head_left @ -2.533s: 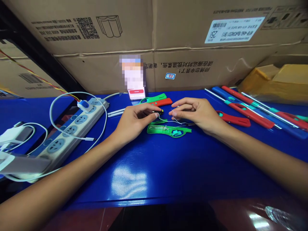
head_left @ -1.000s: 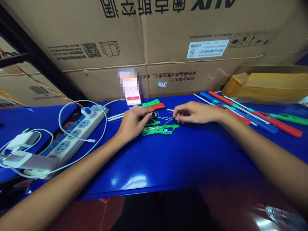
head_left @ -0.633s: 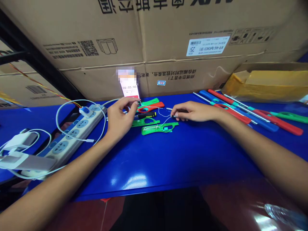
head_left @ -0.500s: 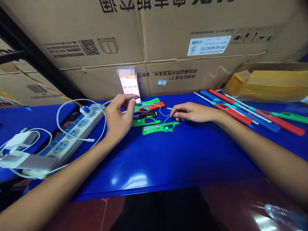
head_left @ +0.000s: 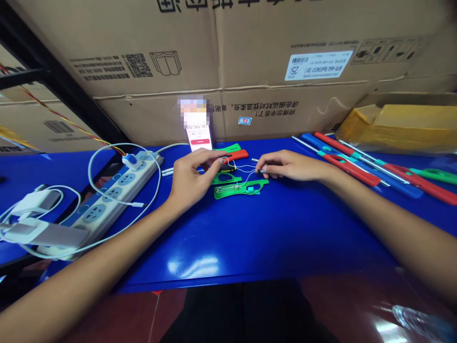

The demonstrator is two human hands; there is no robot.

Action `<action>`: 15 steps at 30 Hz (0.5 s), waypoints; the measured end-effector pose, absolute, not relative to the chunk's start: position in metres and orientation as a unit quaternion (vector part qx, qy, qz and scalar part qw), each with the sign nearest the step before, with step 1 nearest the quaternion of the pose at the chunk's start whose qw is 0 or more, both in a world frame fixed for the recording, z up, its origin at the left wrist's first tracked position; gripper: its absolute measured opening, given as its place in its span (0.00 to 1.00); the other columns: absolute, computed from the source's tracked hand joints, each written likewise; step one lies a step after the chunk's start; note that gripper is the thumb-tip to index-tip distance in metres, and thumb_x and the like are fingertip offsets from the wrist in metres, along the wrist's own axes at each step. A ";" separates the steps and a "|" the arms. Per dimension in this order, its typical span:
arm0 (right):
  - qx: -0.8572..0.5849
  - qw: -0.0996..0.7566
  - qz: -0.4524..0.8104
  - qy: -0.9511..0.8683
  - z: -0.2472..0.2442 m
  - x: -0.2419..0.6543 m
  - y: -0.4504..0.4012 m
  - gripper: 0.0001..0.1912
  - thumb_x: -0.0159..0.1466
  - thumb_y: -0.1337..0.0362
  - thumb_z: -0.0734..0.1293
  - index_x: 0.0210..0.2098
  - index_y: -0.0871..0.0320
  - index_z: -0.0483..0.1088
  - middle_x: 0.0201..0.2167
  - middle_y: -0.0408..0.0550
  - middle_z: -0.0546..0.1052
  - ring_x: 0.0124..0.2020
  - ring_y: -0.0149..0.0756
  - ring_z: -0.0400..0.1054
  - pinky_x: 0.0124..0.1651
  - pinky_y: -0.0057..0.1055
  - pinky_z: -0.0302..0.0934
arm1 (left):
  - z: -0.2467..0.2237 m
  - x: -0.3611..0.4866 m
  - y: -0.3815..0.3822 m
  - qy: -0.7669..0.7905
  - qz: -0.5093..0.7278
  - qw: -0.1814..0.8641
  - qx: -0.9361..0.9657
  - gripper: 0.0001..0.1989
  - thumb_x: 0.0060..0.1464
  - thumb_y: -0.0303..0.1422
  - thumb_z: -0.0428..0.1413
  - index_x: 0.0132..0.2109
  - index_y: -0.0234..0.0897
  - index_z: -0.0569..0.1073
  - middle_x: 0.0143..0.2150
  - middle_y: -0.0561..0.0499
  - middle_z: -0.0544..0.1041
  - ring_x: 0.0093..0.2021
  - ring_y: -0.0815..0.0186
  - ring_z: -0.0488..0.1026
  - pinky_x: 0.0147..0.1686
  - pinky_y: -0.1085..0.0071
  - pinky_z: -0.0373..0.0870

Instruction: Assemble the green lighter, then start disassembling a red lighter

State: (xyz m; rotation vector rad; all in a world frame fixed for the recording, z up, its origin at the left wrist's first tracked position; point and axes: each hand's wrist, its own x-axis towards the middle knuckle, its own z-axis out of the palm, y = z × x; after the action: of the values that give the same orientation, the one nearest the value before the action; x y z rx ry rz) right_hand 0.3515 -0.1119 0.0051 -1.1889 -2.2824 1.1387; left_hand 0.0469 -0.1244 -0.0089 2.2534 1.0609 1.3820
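Note:
My left hand (head_left: 193, 175) pinches the end of a thin white wire (head_left: 245, 166) between thumb and forefinger, above the green and red lighter shells. My right hand (head_left: 283, 165) is closed on a small dark part (head_left: 262, 171) to which the wire runs. Below the wire lies an opened green lighter half (head_left: 223, 192) with clear and metal pieces inside. Behind it rests another green shell (head_left: 228, 179), partly covered by my left hand. A red lighter handle (head_left: 239, 154) and a mostly hidden black and yellow screwdriver (head_left: 232, 167) lie farther back.
A power strip (head_left: 110, 195) with white cables and chargers stands at left. The phone (head_left: 200, 141) leans against a large cardboard box (head_left: 260, 71). Several coloured long lighters (head_left: 367, 169) lie at right, before a yellow-taped package (head_left: 403, 126).
My left hand has moved right, nearer my right hand, and the wire between them has shifted and hangs in a shorter span. My right hand keeps its grip. The view has shifted slightly.

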 end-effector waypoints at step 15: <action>-0.404 0.162 0.425 -0.793 0.010 0.347 -0.118 0.15 0.72 0.53 0.67 0.48 0.57 0.77 0.37 0.47 0.80 0.33 0.34 0.69 0.36 0.33 0.62 | -0.008 0.047 -0.125 0.364 0.446 0.157 0.802 0.11 0.69 0.36 0.60 0.52 0.41 0.86 0.45 0.47 0.88 0.42 0.61 0.82 0.42 0.63 0.77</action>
State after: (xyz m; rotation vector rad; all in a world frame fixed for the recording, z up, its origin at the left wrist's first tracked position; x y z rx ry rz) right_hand 0.3473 -0.1177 0.0098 -1.1536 -2.2635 1.2134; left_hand 0.0469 -0.1252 -0.0081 2.2960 1.0417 1.2765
